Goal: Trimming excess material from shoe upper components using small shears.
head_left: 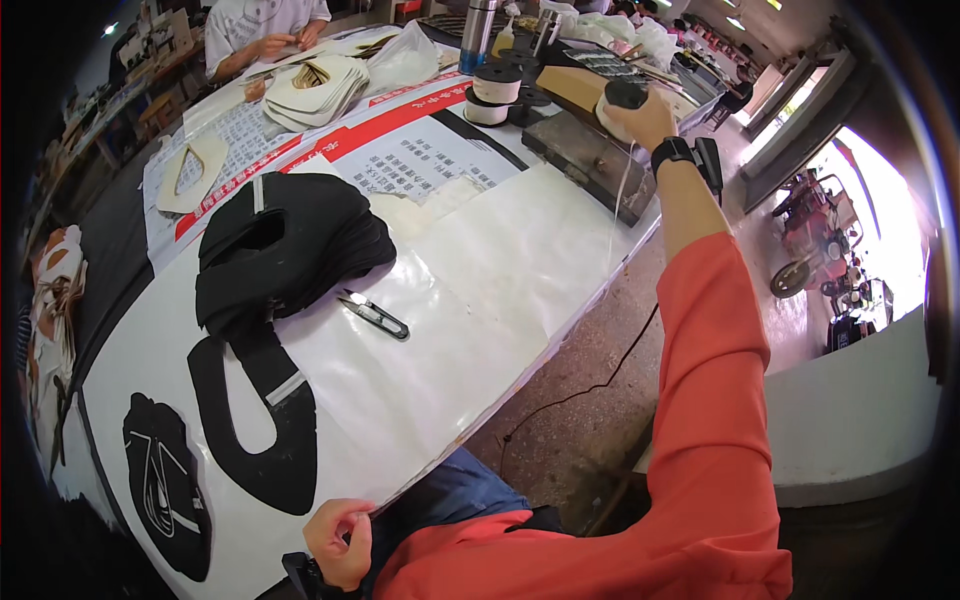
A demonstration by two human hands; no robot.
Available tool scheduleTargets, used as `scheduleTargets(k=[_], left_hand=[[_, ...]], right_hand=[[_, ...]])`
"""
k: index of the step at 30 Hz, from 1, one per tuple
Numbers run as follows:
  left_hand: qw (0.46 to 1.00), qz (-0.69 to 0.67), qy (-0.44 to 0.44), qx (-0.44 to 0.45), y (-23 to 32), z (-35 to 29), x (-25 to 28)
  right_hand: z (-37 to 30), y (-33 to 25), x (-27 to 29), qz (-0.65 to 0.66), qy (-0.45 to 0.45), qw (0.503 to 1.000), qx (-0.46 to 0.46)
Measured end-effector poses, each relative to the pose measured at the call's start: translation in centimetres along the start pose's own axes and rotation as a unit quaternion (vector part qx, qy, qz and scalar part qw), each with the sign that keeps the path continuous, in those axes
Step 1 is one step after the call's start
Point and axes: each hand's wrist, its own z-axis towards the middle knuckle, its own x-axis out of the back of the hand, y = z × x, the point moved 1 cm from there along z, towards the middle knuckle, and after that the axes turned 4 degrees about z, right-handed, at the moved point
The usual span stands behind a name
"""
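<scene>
My right hand [645, 118] reaches to the far right of the table, its fingers wrapped round a spool [627, 94] with a black end and white winding. A white strand [618, 195] hangs from beside it along the table edge. My left hand [340, 543] is at the near table edge, fingers curled in; whether anything is in them is hidden. Ahead of it lies a black curved fabric piece [290, 470] with a white strip. Beyond that are a stack of similar black pieces [300, 235] and thread snips [375, 315]. A black bundle with white strips [165, 485] lies at left.
Two stacked white spools [488, 100], a metal flask [478, 35] and a dark flat metal block [590, 165] stand at the back. Cream cut pieces [315, 90] are piled at far left. Across the table another person's hands [285, 42] are at work. A cable [590, 390] crosses the floor.
</scene>
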Motion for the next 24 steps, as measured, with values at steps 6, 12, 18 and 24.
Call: scheduleTargets(k=[6, 12, 18, 24], left_hand=[[1.0, -0.014, 0.014, -0.002, -0.8, -0.2, 0.7], [0.998, 0.023, -0.035, -0.052, -0.2, 0.5, 0.6], [0.997, 0.007, 0.016, -0.076, -0.5, 0.3, -0.2], [0.995, -0.004, 0.029, -0.096, -1.0, -0.2, -0.5]], right_hand=[[-4.3, -1.5, -3.1, -0.046, 0.062, 0.997, 0.009], [-16.2, -9.9, -4.4, 0.22, -0.3, 0.927, 0.045], [-24.9, -20.2, -6.2, 0.33, -0.481, 0.804, 0.116], [-27.4, -23.9, -6.2, 0.229, -0.447, 0.858, 0.109]])
